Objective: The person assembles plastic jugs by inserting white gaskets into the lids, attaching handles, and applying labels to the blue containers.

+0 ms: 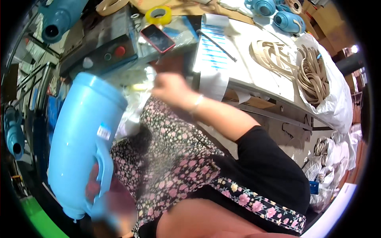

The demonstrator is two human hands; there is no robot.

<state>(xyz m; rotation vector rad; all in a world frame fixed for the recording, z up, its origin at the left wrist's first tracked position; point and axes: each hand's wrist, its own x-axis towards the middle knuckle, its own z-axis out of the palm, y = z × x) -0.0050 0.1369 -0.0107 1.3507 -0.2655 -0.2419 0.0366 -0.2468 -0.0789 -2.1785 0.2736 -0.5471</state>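
A large light-blue jug [81, 135] with a side handle and a small white-and-blue label stands tilted at the left, close to me. My right hand [170, 90], a band on its wrist, is closed and slightly smeared by motion above my floral apron [174, 146]. Crumpled clear plastic [137, 107] lies between its fingers' side and the jug; whether the fingers grip that plastic is unclear. My left hand does not show. Below the jug's handle is a blurred patch that I cannot make out.
A dark machine box [99, 51] with a red button stands ahead at left, near a phone [158, 38] and yellow tape [158, 16]. On the white table [254, 35] are a label strip [214, 51], beige straps [274, 57] and blue jugs [289, 22]. A white sack [337, 95] hangs at its right.
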